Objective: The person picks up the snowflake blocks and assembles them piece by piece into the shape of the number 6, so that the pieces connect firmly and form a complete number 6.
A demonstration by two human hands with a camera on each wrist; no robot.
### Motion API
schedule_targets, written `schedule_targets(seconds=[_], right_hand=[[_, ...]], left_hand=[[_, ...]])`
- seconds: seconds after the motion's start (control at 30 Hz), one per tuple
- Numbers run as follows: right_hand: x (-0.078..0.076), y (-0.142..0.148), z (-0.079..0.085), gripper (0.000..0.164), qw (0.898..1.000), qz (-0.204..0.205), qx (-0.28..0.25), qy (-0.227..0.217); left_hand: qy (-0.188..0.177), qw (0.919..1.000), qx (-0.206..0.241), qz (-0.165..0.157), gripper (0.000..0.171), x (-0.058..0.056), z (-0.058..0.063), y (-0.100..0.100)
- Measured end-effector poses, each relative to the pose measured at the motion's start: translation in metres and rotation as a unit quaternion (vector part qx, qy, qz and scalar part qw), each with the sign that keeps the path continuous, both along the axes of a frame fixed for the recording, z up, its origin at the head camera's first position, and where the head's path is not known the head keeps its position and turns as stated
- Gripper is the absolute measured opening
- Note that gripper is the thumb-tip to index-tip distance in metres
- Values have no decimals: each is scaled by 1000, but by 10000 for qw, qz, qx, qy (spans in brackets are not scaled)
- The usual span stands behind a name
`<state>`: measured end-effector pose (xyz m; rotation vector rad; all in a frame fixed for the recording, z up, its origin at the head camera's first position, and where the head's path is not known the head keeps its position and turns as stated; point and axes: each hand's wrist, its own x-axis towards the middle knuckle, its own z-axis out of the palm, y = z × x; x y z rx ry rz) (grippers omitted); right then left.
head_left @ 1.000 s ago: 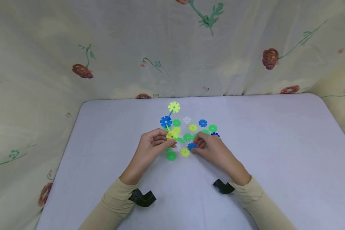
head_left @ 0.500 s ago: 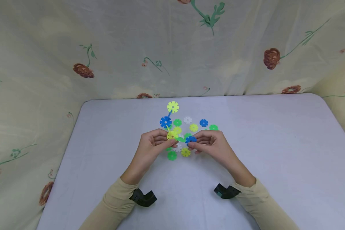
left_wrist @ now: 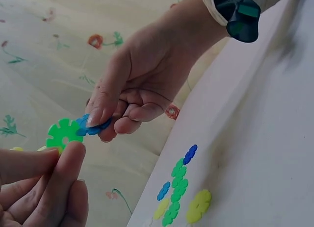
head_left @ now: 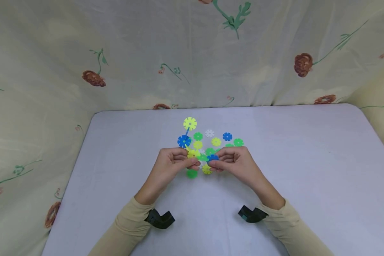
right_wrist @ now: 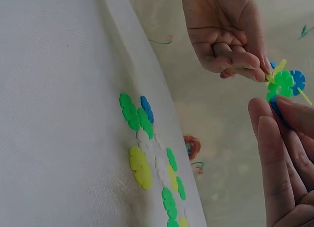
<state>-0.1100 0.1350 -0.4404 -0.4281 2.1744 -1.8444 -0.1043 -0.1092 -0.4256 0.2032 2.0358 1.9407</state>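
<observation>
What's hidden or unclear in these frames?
Head: how many discs lie on the table; the left hand and right hand block part.
Head: whether the held blue disc is slotted into the green disc; too small.
Right wrist: most of that blue disc, behind the right hand's fingers.
Left wrist: part of the left hand, cut off by the edge.

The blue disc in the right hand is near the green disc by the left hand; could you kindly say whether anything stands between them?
Nothing visible does: the blue disc and green disc appear to meet at their edges.
</observation>
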Motion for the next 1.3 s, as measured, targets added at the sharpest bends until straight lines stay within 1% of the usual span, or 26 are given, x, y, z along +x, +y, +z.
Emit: schedule_targets(seconds=[0.1,0.2,0.3,0.43,0.57,0.77,0.83,0.93,1.03,1.17,1.3], right_hand=[[0,0,1,10,9999,111,-34,-114],[1,0,2,10,9998,134,86,-130],[1,-1,2,9,9997,116,185,-87],[1,-1,1,8,9997,60,212,-124],[1,-3,-2,10,9997,-20,184,-135],[2,-7,-5,11,9997,9,248,90],[2,-9,-6,14,9992,-16,358,155],[2,-8,-6,21,9977,-160,555,362],[1,-5,-6,22,9972,-236,554,450],[1,-4,-5,16,9991,-56,273,320],[1,-4,-6,14,9995,56,159,264]], left_hand=[[11,9999,-148,-78,18,0,-1,0],[41,9995,-281,-166,20,0,-3,1],[74,9991,-319,-269,22,0,-5,3],[113,9989,-336,-310,22,1,-5,4],[245,9981,-483,-295,19,1,-5,4],[491,9970,-569,-193,16,1,-5,5],[614,9959,-652,-136,15,1,-5,5],[711,9949,-712,8,13,0,-5,3],[696,9952,-677,119,12,-1,-5,1],[667,9959,-612,88,15,-2,-5,2],[592,9963,-614,43,23,-1,-5,5]])
